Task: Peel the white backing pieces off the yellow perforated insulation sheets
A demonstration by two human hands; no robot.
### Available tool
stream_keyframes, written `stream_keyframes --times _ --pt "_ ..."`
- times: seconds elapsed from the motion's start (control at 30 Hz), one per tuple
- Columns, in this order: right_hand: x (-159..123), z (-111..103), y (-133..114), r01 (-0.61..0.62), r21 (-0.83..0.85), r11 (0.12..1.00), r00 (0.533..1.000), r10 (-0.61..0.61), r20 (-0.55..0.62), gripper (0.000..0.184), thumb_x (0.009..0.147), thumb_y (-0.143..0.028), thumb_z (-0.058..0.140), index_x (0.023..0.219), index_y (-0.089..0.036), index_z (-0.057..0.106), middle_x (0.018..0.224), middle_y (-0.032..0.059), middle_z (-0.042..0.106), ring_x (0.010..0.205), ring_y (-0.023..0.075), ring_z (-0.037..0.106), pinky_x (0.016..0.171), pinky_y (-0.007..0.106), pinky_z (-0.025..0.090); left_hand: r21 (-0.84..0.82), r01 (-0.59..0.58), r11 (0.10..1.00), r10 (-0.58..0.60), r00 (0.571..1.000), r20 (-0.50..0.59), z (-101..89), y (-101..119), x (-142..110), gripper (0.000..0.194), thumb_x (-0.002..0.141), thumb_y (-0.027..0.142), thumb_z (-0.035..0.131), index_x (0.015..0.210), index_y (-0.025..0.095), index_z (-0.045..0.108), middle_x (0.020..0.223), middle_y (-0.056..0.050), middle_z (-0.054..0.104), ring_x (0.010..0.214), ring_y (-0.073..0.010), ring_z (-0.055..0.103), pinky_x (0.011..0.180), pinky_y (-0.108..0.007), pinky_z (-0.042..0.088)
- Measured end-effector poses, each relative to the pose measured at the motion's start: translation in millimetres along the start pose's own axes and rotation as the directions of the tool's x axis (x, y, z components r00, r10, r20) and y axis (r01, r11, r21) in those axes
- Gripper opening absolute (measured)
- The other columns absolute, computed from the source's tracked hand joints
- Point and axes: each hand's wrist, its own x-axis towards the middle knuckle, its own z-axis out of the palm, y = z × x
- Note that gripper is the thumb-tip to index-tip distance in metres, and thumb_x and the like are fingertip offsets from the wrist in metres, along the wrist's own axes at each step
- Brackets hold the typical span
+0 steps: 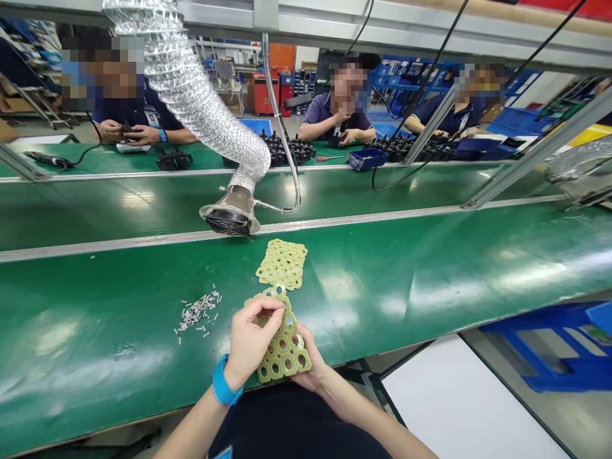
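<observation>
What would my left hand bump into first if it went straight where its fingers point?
Probably the yellow-green panel with holes: the left hand has its fingertips right over it, maybe touching, but depth is unclear.

- A glossy green worktop (430,274) runs across the frame's lower half.
- Left of centre on it: a loose scatter of small greyish pieces (196,311).
- At frame centre: a stack of yellow-green perforated panels (283,262), lying flat.
- Across the upper frame, a far green worktop (102,164) bears black parts (294,151) and a blue tray (367,159).
</observation>
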Motion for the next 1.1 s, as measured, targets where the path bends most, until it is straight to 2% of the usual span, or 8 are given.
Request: stream_keyframes --times 0.1,0.2,0.3,0.43,0.9,1.1 --pt "0.0 -0.2 0.4 0.009 0.000 1.000 1.000 -0.009 -0.014 0.054 0.062 -0.067 0.070 0.088 -0.020 0.068 0.097 0.0080 0.073 0.108 0.0305 0.060 0.092 0.043 0.044 0.017 -0.042 0.999 0.042 0.999 0.006 2.7 1.0 -1.1 0.010 0.081 0.023 0.063 0.073 0.018 0.067 0.079 -0.004 0.068 0.078 -0.0168 0.064 0.069 -0.026 0.051" --pt "0.2 -0.9 0.3 0.009 0.001 1.000 1.000 -0.009 -0.008 0.053 0.064 -0.065 0.069 0.092 -0.020 0.068 0.098 0.0082 0.073 0.108 0.0305 0.060 0.092 0.043 0.045 0.049 -0.022 0.999 0.023 0.999 -0.026 6.0 0.6 -2.0 0.007 0.079 0.024 0.063 0.076 0.018 0.067 0.074 -0.002 0.066 0.068 -0.0144 0.061 0.061 -0.024 0.049" --pt "0.6 -1.4 0.2 0.009 0.012 1.000 1.000 -0.009 0.003 0.054 0.065 -0.066 0.068 0.094 -0.020 0.068 0.099 0.0077 0.073 0.108 0.0303 0.060 0.092 0.044 0.044 0.062 0.002 0.998 0.003 0.997 -0.079 8.4 -1.2 -2.6 0.012 0.078 0.023 0.065 0.090 0.019 0.066 0.074 -0.001 0.066 0.064 -0.0126 0.059 0.061 -0.023 0.049" --pt "1.0 -1.9 0.5 0.007 0.013 1.000 1.000 -0.007 -0.016 0.053 0.065 -0.068 0.067 0.092 -0.021 0.069 0.098 0.0064 0.073 0.109 0.0294 0.059 0.094 0.043 0.043 0.070 0.019 0.997 -0.014 0.998 -0.069 9.1 -3.6 -1.8 0.024 0.079 0.022 0.064 0.103 0.018 0.063 0.077 -0.001 0.067 0.069 -0.0131 0.061 0.064 -0.023 0.051" --pt "1.4 0.4 -0.7 0.000 0.021 1.000 1.000 0.000 -0.031 0.055 0.062 -0.066 0.070 0.092 -0.021 0.069 0.101 0.0080 0.073 0.111 0.0308 0.058 0.095 0.045 0.043 0.031 0.019 0.999 -0.017 0.998 -0.061 8.5 -4.4 0.7 0.022 0.080 0.024 0.064 0.100 0.018 0.065 0.076 -0.002 0.067 0.069 -0.0142 0.062 0.063 -0.024 0.051" --pt "-0.1 1.7 -1.0 0.012 0.007 1.000 1.000 -0.012 -0.015 0.054 0.066 -0.066 0.066 0.096 -0.021 0.069 0.105 0.0089 0.072 0.114 0.0309 0.057 0.097 0.045 0.042 0.017 0.027 0.999 -0.025 0.998 -0.059 7.1 -5.0 2.0 0.020 0.080 0.023 0.063 0.099 0.018 0.065 0.075 -0.002 0.067 0.069 -0.0141 0.062 0.062 -0.024 0.050"
